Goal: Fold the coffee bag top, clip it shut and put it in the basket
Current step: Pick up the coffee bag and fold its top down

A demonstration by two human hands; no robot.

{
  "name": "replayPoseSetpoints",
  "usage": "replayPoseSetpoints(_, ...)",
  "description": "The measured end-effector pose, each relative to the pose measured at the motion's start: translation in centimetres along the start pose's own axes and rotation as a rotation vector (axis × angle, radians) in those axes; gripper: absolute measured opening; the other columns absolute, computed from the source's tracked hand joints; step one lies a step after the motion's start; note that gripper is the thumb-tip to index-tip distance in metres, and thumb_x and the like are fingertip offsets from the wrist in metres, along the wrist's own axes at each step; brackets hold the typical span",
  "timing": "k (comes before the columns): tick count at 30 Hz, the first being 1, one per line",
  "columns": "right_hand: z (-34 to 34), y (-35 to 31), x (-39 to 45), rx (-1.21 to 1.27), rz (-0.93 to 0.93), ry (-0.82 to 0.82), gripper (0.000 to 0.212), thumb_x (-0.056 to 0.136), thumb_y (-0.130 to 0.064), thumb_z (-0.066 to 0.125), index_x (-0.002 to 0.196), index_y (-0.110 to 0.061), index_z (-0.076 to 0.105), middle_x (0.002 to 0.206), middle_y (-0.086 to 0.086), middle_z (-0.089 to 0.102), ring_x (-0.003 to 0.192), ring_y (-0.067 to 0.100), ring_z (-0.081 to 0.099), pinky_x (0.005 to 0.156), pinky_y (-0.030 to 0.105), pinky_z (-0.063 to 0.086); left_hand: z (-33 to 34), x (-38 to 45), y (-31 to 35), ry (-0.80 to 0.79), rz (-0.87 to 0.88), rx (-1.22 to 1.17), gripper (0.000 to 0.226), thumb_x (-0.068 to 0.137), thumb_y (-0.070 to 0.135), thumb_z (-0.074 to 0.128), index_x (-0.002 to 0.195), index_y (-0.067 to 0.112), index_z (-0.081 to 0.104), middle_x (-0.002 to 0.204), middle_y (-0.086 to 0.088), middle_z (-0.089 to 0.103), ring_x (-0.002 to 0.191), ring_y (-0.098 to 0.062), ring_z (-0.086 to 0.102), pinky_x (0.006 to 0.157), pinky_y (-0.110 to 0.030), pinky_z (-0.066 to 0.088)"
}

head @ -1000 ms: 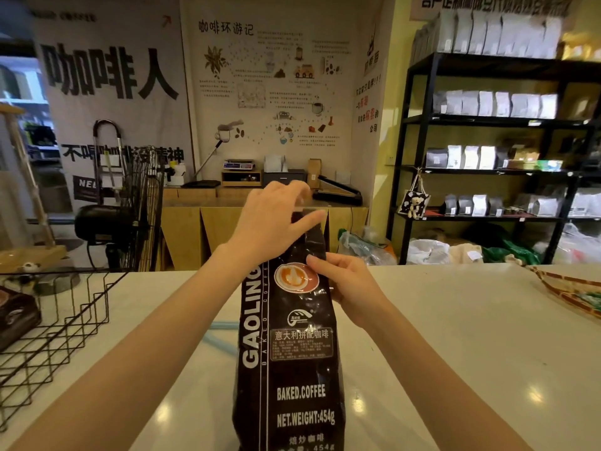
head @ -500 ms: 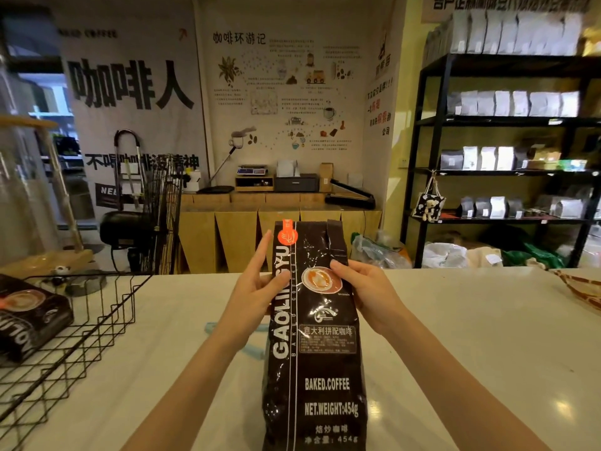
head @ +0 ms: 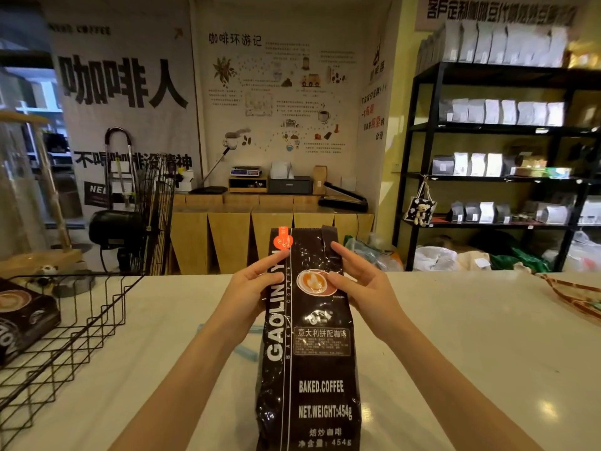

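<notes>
A tall black coffee bag [head: 309, 369] with white lettering stands upright on the pale counter, its top standing straight and unfolded. My left hand [head: 250, 291] grips the bag's left edge near the top. My right hand [head: 357, 284] presses the right side, thumb on the printed cup emblem. A pale blue clip [head: 244, 351] lies on the counter behind my left forearm, partly hidden. The black wire basket [head: 74, 323] sits at the left with another dark coffee bag [head: 22, 317] lying inside.
A woven tray [head: 572, 294] lies at the counter's right edge. Beyond the counter stand a black fan [head: 143, 222], a wooden bench with a scale and sealer, and black shelves [head: 507, 151] of bags.
My left hand came down from the bag's top to its left side; the top now stands straight. The view shifted so the bag sits a little further right.
</notes>
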State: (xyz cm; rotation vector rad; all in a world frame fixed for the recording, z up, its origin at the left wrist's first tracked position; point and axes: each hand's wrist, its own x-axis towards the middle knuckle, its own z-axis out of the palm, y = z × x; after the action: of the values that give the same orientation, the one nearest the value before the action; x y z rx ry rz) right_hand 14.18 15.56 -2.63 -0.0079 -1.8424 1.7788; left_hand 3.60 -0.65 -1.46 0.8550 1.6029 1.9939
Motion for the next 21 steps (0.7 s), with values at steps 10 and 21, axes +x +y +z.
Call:
replayPoseSetpoints(10, -0.8, -1.8, 0.2, -0.037, 0.005, -0.075, 0.052, 0.066, -0.015, 0.071, 0.113, -0.034, 0.059, 0.101, -0.009, 0.073, 0.101, 0.015, 0.068, 0.075, 0.029, 0.058, -0.7, 0.4, 1.2, -0.164, 0.047, 0.062, 0.051, 0.073, 0.006, 0.065, 0.115, 0.033, 0.057, 0.096, 0.004, 0.075, 0.088, -0.018, 0.070, 0.070, -0.030, 0.058)
replayPoseSetpoints(21, -1.6, -4.8, -0.2, -0.319, -0.080, -0.074, 0.036, 0.074, -0.010, 0.070, 0.105, -0.028, 0.063, 0.089, -0.004, 0.074, 0.086, 0.011, 0.071, 0.062, 0.022, 0.057, -0.1, -0.3, 2.7, -0.169, 0.148, 0.184, 0.056, 0.072, 0.017, 0.066, 0.122, 0.036, 0.048, 0.085, -0.002, 0.076, 0.084, -0.019, 0.072, 0.071, -0.030, 0.058)
